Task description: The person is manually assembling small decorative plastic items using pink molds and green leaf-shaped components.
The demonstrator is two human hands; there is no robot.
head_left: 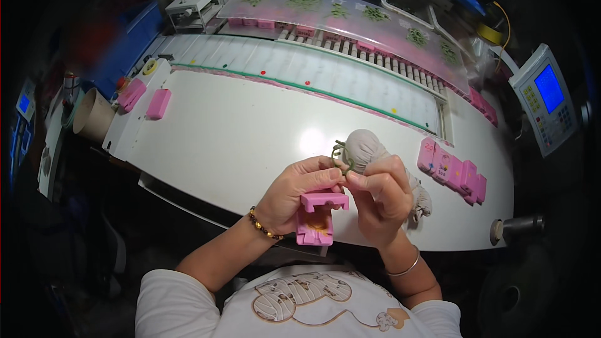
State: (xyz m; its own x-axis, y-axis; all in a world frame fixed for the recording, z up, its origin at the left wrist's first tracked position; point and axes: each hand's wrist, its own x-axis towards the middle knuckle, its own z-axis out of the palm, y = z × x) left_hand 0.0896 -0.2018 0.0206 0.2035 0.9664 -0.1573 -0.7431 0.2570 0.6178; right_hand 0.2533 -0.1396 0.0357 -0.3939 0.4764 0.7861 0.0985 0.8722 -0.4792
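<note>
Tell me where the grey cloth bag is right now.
In the head view, the grey cloth bag sits on the white table right of centre, just behind the right hand, left of the pink blocks.

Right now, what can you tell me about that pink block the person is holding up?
The pink block looks like moulded plastic: a flat T-shaped top bar over a squarish body with a hollow that shows an orange-brown patch inside. It is held above the near edge of the white table. The left hand grips it from the side, while the right hand meets it at the top bar, pinching a thin green wire loop just above.
</note>
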